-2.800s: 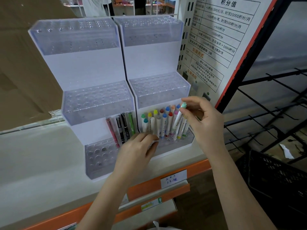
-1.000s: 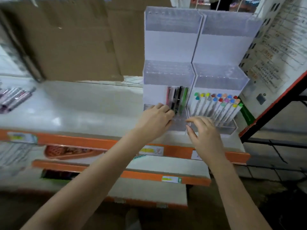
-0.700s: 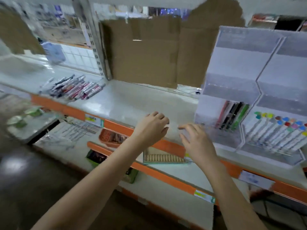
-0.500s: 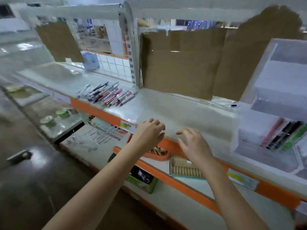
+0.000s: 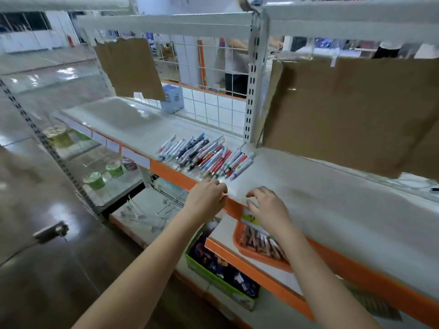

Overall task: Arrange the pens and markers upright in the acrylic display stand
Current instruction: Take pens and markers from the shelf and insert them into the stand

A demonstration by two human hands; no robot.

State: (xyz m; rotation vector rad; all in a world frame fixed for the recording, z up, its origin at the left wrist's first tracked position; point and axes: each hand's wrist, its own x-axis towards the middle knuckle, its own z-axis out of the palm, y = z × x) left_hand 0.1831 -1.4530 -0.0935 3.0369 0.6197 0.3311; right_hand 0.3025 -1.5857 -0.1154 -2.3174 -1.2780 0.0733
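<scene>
The white shelf (image 5: pixel 320 200) with its orange front edge runs across in front of me, under a higher white shelf beam (image 5: pixel 166 26). Sheets of brown cardboard (image 5: pixel 351 110) hang at the back on the right, and a smaller cardboard piece (image 5: pixel 129 67) hangs further left. Below, a lower shelf carries an orange tray (image 5: pixel 251 254) of small sticks and a green box (image 5: pixel 223 281) of dark packets.

The pens and markers (image 5: pixel 206 156) lie flat in a loose heap on the shelf, near its front edge, slanting side by side. The acrylic display stand is out of my view.

My left hand (image 5: pixel 206 198) hovers at the shelf's edge just beside the near ends of the pens, fingers curled loosely, holding nothing. My right hand (image 5: pixel 267 207) is close beside it, fingers bent and spread, also empty, over the bare shelf.
</scene>
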